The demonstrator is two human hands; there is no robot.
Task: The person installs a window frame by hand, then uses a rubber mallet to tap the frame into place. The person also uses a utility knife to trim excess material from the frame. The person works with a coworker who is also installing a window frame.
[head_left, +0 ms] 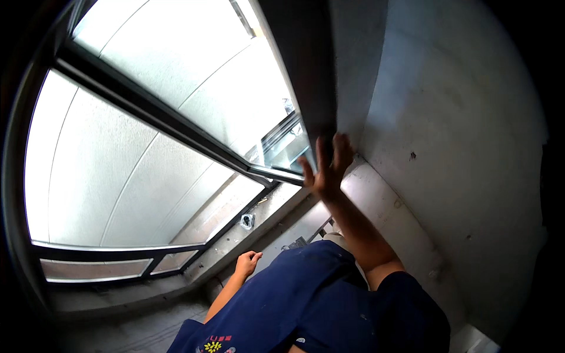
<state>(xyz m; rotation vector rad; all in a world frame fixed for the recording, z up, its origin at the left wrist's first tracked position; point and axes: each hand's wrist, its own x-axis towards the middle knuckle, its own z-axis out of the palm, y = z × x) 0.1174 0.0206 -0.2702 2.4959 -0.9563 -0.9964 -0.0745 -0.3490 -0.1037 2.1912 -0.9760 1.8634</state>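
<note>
Right hand point(326, 172) open, fingers spread, at lower end of flat, dark window frame point(309, 76); contact unclear. Left hand point(248, 263) part-curled near dusty sill point(274, 206); grip: cannot tell.

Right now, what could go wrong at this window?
Pinch: the right hand is spread by the dark window frame; fingers might get caught if that moves.
Knock: the small clear packet sits on the sill near the left hand, which could bump it off.
</note>
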